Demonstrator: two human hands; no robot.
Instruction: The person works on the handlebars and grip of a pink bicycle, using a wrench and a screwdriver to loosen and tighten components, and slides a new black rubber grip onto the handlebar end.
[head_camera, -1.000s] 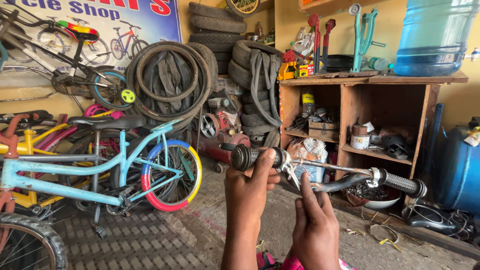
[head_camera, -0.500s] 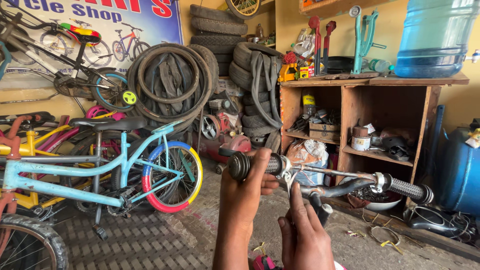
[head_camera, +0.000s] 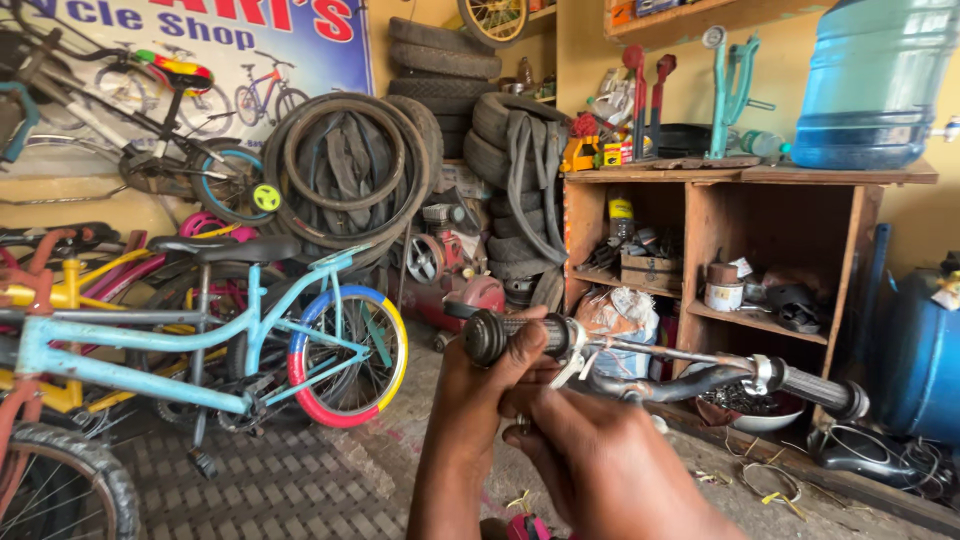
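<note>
Handlebar: bicycle handlebar (head_camera: 660, 375) held up at centre frame, running from the black grip (head_camera: 510, 335) near the middle out to a second ribbed grip (head_camera: 815, 390) at the right
Left hand: left hand (head_camera: 480, 385) comes up from the lower middle, thumb and fingers wrapped around the near grip, clamped on
Right hand: right hand (head_camera: 590, 450) sits in front at lower centre, fingers curled in at the brake lever clamp (head_camera: 572, 345) just beside the grip; whether it pinches a tool or the bar itself, I cannot tell
Handling: looks like a stiff metal tube, light enough for one hand, not fragile; the rubber grips give sure purchase, the bare metal would likely be slicker
Best hold: the ribbed grips, I'd judge, clear of lever and cable
Surroundings: blue child's bike (head_camera: 200, 350) at left, stacked tyres (head_camera: 350, 170) upper centre, wooden shelf (head_camera: 740, 180) and blue water jug (head_camera: 870, 85) upper right
</note>
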